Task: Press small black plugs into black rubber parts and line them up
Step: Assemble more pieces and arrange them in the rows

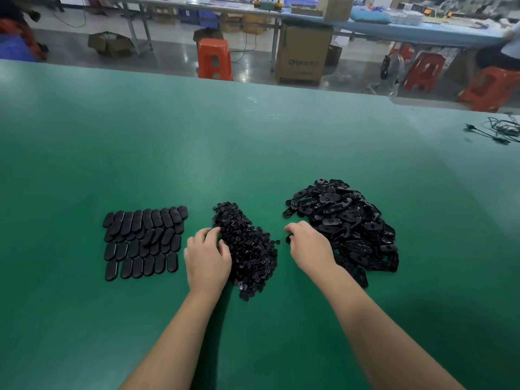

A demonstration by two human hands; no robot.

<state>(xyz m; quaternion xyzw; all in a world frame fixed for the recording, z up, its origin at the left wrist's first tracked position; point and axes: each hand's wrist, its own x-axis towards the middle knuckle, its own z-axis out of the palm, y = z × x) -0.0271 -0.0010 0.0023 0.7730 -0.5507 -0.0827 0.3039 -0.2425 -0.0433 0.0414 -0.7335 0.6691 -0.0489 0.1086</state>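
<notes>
Three black groups lie on the green table [253,142]. At the left, oval rubber parts [145,240] are lined up flat in rows. In the middle is a heap of small plugs [247,249]. At the right is a loose heap of oval rubber parts [346,223]. My left hand [206,258] rests at the left edge of the plug heap with its fingers curled into the plugs; any plug between the fingertips is hidden. My right hand [309,249] is between the two heaps, its fingers curled down over a small black piece at its fingertips.
Black cables [498,130] lie at the table's far right edge. Beyond the table stand orange stools [215,59], cardboard boxes [304,56] and a long blue workbench [394,29]. A person sits at the far right [506,49].
</notes>
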